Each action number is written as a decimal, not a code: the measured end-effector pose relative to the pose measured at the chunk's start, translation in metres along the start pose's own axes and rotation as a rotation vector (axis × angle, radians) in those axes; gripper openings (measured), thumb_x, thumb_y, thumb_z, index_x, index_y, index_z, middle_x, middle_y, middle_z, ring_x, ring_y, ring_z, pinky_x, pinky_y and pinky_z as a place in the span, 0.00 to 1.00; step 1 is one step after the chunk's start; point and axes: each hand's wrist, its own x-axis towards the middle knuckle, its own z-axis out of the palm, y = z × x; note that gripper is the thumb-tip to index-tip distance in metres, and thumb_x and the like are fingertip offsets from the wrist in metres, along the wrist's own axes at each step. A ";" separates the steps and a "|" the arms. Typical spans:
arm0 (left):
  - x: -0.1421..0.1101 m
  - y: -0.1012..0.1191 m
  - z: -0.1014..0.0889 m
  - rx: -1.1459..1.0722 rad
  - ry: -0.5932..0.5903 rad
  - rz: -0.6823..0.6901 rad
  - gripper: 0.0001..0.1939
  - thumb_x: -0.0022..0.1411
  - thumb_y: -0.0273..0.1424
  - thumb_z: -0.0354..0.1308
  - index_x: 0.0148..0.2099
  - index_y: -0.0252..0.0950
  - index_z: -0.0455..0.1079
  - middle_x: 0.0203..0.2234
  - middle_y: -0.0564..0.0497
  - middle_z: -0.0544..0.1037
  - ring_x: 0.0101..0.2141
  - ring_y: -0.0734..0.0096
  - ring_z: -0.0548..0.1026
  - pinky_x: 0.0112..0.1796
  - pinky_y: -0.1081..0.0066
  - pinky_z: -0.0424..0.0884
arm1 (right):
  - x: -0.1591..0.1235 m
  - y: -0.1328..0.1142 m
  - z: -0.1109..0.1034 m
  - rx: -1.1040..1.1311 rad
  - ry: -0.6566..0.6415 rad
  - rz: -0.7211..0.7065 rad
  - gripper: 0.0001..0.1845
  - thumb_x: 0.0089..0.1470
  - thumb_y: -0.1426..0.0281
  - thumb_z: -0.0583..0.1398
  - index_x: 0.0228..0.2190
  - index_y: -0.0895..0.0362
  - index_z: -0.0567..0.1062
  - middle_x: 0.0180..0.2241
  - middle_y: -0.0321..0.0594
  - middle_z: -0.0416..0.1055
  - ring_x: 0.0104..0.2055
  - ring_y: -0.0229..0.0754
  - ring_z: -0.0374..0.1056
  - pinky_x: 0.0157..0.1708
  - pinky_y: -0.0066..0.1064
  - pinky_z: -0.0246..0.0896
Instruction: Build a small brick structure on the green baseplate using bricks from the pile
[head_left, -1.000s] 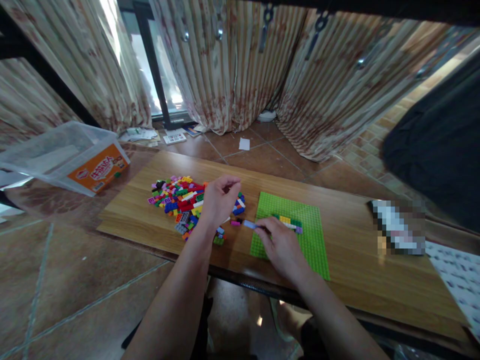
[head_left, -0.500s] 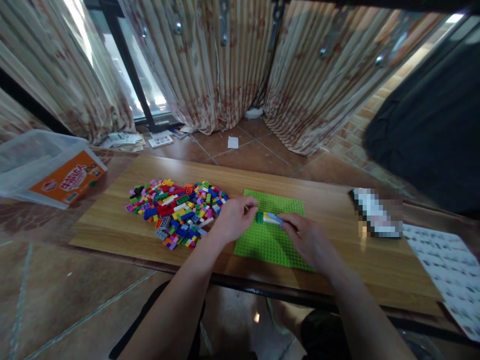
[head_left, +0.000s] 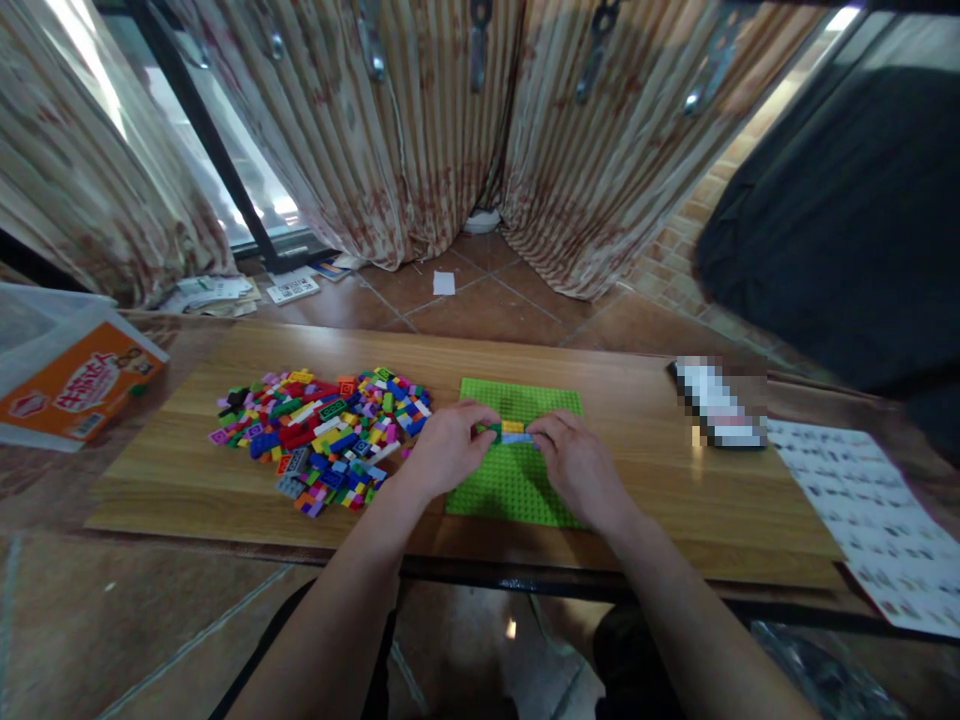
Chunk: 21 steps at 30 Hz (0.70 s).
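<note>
A green baseplate lies on the wooden board. A short row of bricks, green, yellow and light blue, sits on the plate between my hands. My left hand rests on the plate's left part with fingers curled, fingertips at the row's left end. My right hand is on the plate's right part, fingers pressed on the light blue brick at the row's right end. A pile of loose coloured bricks lies left of the plate.
A clear plastic box with an orange label stands at the far left. A blurred-out object and a printed sheet lie at the right. A dark cloth shape hangs at the right. Curtains and tiled floor are beyond the board.
My left hand left the brick pile and came onto the baseplate. My right hand carried the light blue brick from the plate's left edge to the row of bricks. The view swung right.
</note>
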 end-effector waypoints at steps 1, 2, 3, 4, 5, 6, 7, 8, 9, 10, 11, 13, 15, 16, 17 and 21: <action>0.000 -0.001 0.000 0.007 0.000 -0.001 0.09 0.60 0.24 0.57 0.41 0.36 0.76 0.35 0.50 0.79 0.37 0.68 0.76 0.41 0.69 0.72 | 0.000 0.000 0.002 0.004 0.011 -0.004 0.11 0.63 0.72 0.53 0.34 0.55 0.75 0.38 0.43 0.71 0.42 0.46 0.67 0.45 0.37 0.63; 0.000 -0.001 0.000 0.016 0.000 -0.002 0.09 0.60 0.24 0.57 0.41 0.35 0.76 0.36 0.49 0.80 0.37 0.68 0.77 0.41 0.69 0.72 | 0.000 0.001 0.004 0.007 0.020 -0.008 0.11 0.63 0.73 0.53 0.34 0.55 0.75 0.39 0.44 0.71 0.43 0.46 0.67 0.45 0.37 0.63; 0.000 -0.001 0.000 0.028 -0.003 -0.004 0.09 0.60 0.24 0.57 0.41 0.35 0.76 0.36 0.49 0.80 0.38 0.67 0.77 0.42 0.69 0.71 | 0.000 0.001 0.005 0.008 0.024 -0.010 0.11 0.63 0.73 0.54 0.33 0.55 0.75 0.39 0.44 0.71 0.43 0.47 0.67 0.46 0.38 0.64; 0.000 -0.002 0.000 0.042 -0.010 -0.006 0.09 0.60 0.23 0.57 0.41 0.35 0.76 0.36 0.49 0.80 0.38 0.67 0.77 0.42 0.68 0.71 | 0.000 0.001 0.006 0.008 0.025 -0.010 0.11 0.63 0.73 0.54 0.33 0.56 0.75 0.39 0.45 0.71 0.43 0.47 0.67 0.46 0.38 0.64; 0.000 -0.002 0.001 0.058 -0.020 -0.011 0.09 0.60 0.23 0.57 0.42 0.35 0.76 0.37 0.48 0.80 0.38 0.67 0.77 0.42 0.68 0.71 | -0.001 0.002 0.006 0.008 0.023 -0.009 0.10 0.63 0.73 0.54 0.33 0.56 0.76 0.40 0.45 0.71 0.43 0.47 0.67 0.46 0.38 0.64; 0.000 -0.001 0.001 0.075 -0.031 -0.020 0.09 0.60 0.23 0.57 0.42 0.35 0.76 0.37 0.48 0.80 0.38 0.67 0.77 0.42 0.68 0.71 | -0.001 0.002 0.007 0.006 0.019 -0.005 0.10 0.62 0.74 0.54 0.33 0.56 0.76 0.40 0.45 0.71 0.43 0.47 0.67 0.46 0.38 0.64; 0.000 -0.001 0.001 0.092 -0.043 -0.030 0.09 0.60 0.23 0.57 0.42 0.35 0.76 0.37 0.49 0.79 0.37 0.67 0.77 0.41 0.68 0.71 | -0.002 0.002 0.007 0.003 0.016 -0.001 0.10 0.62 0.74 0.55 0.33 0.56 0.76 0.40 0.45 0.71 0.43 0.47 0.67 0.46 0.38 0.64; 0.000 0.000 0.002 0.105 -0.054 -0.038 0.09 0.60 0.24 0.57 0.42 0.35 0.75 0.37 0.49 0.79 0.37 0.67 0.77 0.41 0.69 0.71 | -0.002 0.002 0.007 0.001 0.013 0.003 0.09 0.62 0.74 0.55 0.33 0.56 0.76 0.40 0.45 0.71 0.44 0.47 0.67 0.46 0.38 0.64; 0.000 0.000 0.002 0.116 -0.059 -0.044 0.09 0.60 0.24 0.57 0.43 0.35 0.75 0.37 0.49 0.79 0.36 0.67 0.77 0.40 0.69 0.71 | -0.002 0.003 0.007 0.000 0.009 0.005 0.09 0.61 0.74 0.56 0.33 0.56 0.76 0.40 0.45 0.71 0.44 0.47 0.67 0.46 0.38 0.64; 0.000 0.001 0.002 0.124 -0.061 -0.048 0.09 0.60 0.24 0.57 0.43 0.35 0.75 0.37 0.49 0.79 0.36 0.67 0.77 0.40 0.69 0.71 | -0.002 0.003 0.007 0.001 0.006 0.007 0.08 0.61 0.74 0.56 0.32 0.56 0.76 0.40 0.45 0.71 0.44 0.47 0.66 0.47 0.38 0.64; 0.001 0.001 0.003 0.130 -0.060 -0.050 0.09 0.60 0.24 0.57 0.43 0.35 0.75 0.37 0.49 0.79 0.36 0.67 0.77 0.40 0.69 0.71 | -0.002 0.003 0.007 0.006 0.004 0.011 0.08 0.61 0.74 0.57 0.32 0.56 0.76 0.40 0.45 0.71 0.44 0.47 0.67 0.47 0.39 0.64; 0.001 0.001 0.003 0.137 -0.058 -0.050 0.09 0.60 0.25 0.57 0.43 0.35 0.75 0.38 0.48 0.79 0.37 0.67 0.77 0.40 0.69 0.71 | -0.001 0.003 0.007 0.030 0.007 0.023 0.08 0.60 0.74 0.57 0.32 0.56 0.76 0.40 0.44 0.71 0.44 0.47 0.67 0.47 0.39 0.64; 0.002 0.001 0.004 0.144 -0.055 -0.049 0.09 0.60 0.25 0.57 0.43 0.35 0.75 0.38 0.48 0.79 0.37 0.67 0.77 0.40 0.69 0.71 | 0.000 0.004 0.007 0.063 0.013 0.035 0.07 0.60 0.74 0.58 0.32 0.56 0.76 0.40 0.44 0.71 0.44 0.46 0.67 0.48 0.38 0.64; 0.002 0.001 0.004 0.146 -0.054 -0.048 0.09 0.60 0.25 0.57 0.43 0.36 0.75 0.38 0.48 0.79 0.37 0.67 0.77 0.40 0.69 0.71 | 0.000 0.004 0.007 0.077 0.016 0.039 0.07 0.60 0.74 0.58 0.32 0.56 0.76 0.39 0.43 0.71 0.44 0.46 0.67 0.48 0.38 0.63; 0.002 0.001 0.005 0.149 -0.053 -0.048 0.09 0.60 0.25 0.58 0.43 0.36 0.75 0.38 0.48 0.79 0.37 0.66 0.77 0.41 0.69 0.71 | 0.000 0.005 0.007 0.088 0.018 0.042 0.07 0.60 0.75 0.58 0.31 0.55 0.76 0.39 0.43 0.71 0.44 0.45 0.67 0.48 0.38 0.63; 0.002 0.000 0.006 0.155 -0.049 -0.052 0.09 0.60 0.26 0.58 0.43 0.35 0.76 0.38 0.48 0.79 0.37 0.66 0.77 0.41 0.68 0.71 | 0.000 0.006 0.008 0.113 0.026 0.042 0.08 0.59 0.75 0.58 0.31 0.55 0.76 0.39 0.43 0.71 0.44 0.45 0.67 0.48 0.39 0.63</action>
